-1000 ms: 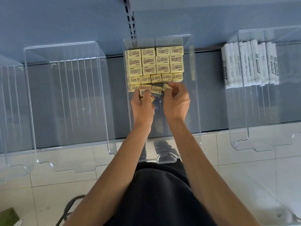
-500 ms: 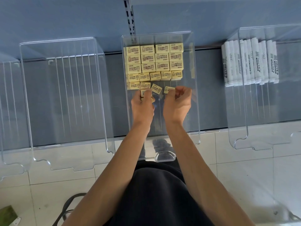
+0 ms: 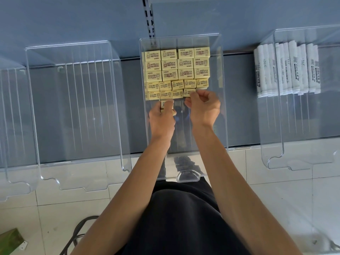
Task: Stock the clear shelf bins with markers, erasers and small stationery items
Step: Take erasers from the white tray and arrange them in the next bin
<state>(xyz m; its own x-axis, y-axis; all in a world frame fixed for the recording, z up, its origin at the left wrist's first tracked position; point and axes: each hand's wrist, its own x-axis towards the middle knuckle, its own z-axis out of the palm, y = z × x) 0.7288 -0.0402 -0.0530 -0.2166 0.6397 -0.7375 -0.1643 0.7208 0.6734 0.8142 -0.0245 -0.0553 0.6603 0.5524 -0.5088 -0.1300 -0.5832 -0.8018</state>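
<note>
Erasers (image 3: pixel 176 70): small yellow printed blocks, packed edge to edge in rows against the back wall of the middle bin (image 3: pixel 223 111), filling roughly its rear half. The front half of that bin's floor is bare.

Front row, right end: one eraser (image 3: pixel 188 92), pinched between thumb and fingertips of the right hand (image 3: pixel 204 109), touching its neighbour in the row.

Spare eraser (image 3: pixel 164 104): gripped in the curled fingers of the left hand (image 3: pixel 161 119), just in front of the front row. Whether more than one is held cannot be told. Both hands and forearms reach in over the bin's open front end.

Left bin (image 3: pixel 73 116): clear, ribbed floor, nothing in it. A further clear bin (image 3: pixel 11 126) is cut off at the left edge.

Right bin (image 3: pixel 294 129): white markers (image 3: pixel 287 70) lying side by side at the back, caps toward the front.

Surroundings: all bins sit on a grey shelf (image 3: pixel 242 107) and overhang its front edge. A slotted upright (image 3: pixel 149 19) runs up the blue back panel behind the middle bin. Below are white floor tiles (image 3: pixel 55 208), a dark cable (image 3: pixel 79 229) and a green object (image 3: pixel 9 240) in the lower left corner.
</note>
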